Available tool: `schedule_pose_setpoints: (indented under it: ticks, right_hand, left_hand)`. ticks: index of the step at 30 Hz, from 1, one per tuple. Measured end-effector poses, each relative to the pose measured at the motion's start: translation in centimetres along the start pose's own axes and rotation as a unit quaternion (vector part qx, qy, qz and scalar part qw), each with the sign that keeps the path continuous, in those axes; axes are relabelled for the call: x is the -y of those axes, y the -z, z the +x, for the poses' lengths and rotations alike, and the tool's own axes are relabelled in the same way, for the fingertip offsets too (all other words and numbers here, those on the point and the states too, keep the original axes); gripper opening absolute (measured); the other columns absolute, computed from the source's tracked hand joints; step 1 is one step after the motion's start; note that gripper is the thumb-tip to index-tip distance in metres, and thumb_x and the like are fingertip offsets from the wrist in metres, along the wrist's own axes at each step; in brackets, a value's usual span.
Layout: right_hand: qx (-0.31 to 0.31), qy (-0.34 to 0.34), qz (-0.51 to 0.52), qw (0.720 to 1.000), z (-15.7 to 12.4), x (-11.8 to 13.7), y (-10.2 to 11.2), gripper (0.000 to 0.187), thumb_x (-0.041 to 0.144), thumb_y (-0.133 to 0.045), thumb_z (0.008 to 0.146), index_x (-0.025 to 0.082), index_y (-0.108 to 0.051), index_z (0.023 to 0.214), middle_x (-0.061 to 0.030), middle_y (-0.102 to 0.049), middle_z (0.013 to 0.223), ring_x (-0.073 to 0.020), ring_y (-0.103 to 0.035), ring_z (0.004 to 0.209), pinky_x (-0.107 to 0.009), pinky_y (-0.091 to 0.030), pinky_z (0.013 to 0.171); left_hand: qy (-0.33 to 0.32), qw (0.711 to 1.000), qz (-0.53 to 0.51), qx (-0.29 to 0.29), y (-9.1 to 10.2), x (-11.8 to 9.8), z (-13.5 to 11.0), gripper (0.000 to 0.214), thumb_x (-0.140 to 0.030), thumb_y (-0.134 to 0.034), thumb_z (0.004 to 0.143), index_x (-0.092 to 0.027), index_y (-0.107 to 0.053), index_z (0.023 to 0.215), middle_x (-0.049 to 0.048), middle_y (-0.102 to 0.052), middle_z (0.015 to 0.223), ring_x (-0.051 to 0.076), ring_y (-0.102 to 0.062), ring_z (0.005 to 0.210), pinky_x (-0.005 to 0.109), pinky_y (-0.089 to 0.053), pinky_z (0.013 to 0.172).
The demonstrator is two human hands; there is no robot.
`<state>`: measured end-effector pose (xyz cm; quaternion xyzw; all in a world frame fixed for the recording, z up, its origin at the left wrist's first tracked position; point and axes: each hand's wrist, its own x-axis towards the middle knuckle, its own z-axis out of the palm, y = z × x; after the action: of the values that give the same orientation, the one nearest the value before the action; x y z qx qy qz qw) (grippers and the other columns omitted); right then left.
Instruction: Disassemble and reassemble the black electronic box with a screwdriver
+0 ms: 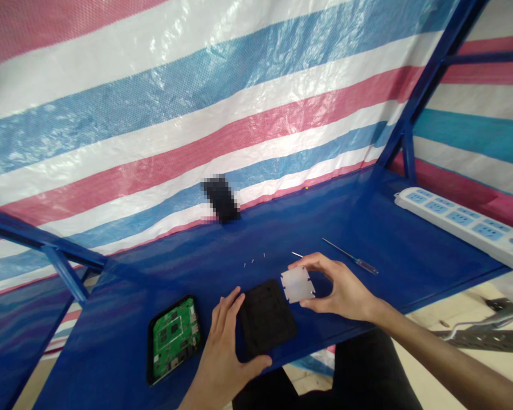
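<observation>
My left hand (226,350) rests on the blue table (380,239), fingers and thumb closed around the near left corner of a black square cover (268,319) lying flat. My right hand (340,287) pinches a small translucent white plate (298,284) with notched edges between thumb and fingers, held just above the cover's far right corner. To the left of the cover lies an open black case half with a green circuit board (174,337) inside it.
A thin screwdriver (351,258) lies behind my right hand. Several tiny screws (253,261) are scattered mid-table. A white power strip (461,224) sits at the right edge. A blurred dark object (220,199) leans against the striped tarp.
</observation>
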<state>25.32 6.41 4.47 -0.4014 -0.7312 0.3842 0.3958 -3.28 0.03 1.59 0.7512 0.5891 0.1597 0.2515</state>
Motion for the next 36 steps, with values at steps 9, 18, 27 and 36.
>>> schedule_pose_setpoints:
  ticks: [9, 18, 27, 36]
  right_hand:
    - [0.019, 0.023, 0.196, 0.98, -0.9, 1.9, -2.3, 0.057, 0.033, -0.088, 0.066, 0.023, -0.057, 0.113, -0.0109, -0.07, 0.118, -0.0254, -0.068, 0.112, -0.039, -0.054, 0.094]
    - [0.033, -0.013, 0.282, 0.959, -1.5, 2.3, -3.1, 0.061, 0.041, -0.088, 0.066, 0.026, -0.056, 0.116, -0.0118, -0.067, 0.124, -0.0252, -0.066, 0.113, -0.038, -0.053, 0.093]
    - [-0.008, 0.143, 0.047, 0.989, -0.9, 4.8, -0.5, 0.058, 0.032, -0.087, 0.069, 0.026, -0.059, 0.12, -0.0043, -0.061, 0.096, -0.0179, -0.063, 0.082, -0.028, -0.051, 0.068]
    - [-0.015, 0.198, -0.012, 0.98, -0.9, 5.5, 0.5, 0.057, 0.027, -0.085, 0.072, 0.023, -0.057, 0.121, -0.0022, -0.058, 0.091, -0.014, -0.057, 0.072, -0.027, -0.049, 0.065]
  left_hand:
    - [-0.079, 0.994, -0.028, -0.069, 0.4, -5.0, 1.1, 0.063, -0.034, -0.07, 0.081, -0.022, -0.046, 0.137, 0.0125, -0.057, 0.137, 0.036, -0.045, 0.136, 0.057, -0.04, 0.109]
    - [-0.16, 0.973, -0.038, -0.16, 3.0, -7.0, 1.3, 0.042, -0.024, -0.071, 0.076, -0.026, -0.055, 0.115, 0.0045, -0.069, 0.107, 0.027, -0.064, 0.105, 0.04, -0.055, 0.089]
    - [-0.215, 0.963, 0.005, -0.164, 5.8, -8.5, 0.6, 0.049, -0.018, -0.07, 0.075, -0.028, -0.05, 0.119, 0.0024, -0.064, 0.093, 0.03, -0.058, 0.112, 0.043, -0.051, 0.091]
    - [-0.237, 0.949, 0.066, -0.196, 6.9, -9.9, 0.5, 0.037, -0.022, -0.064, 0.081, -0.027, -0.054, 0.116, 0.0053, -0.061, 0.101, 0.03, -0.054, 0.11, 0.042, -0.049, 0.092]
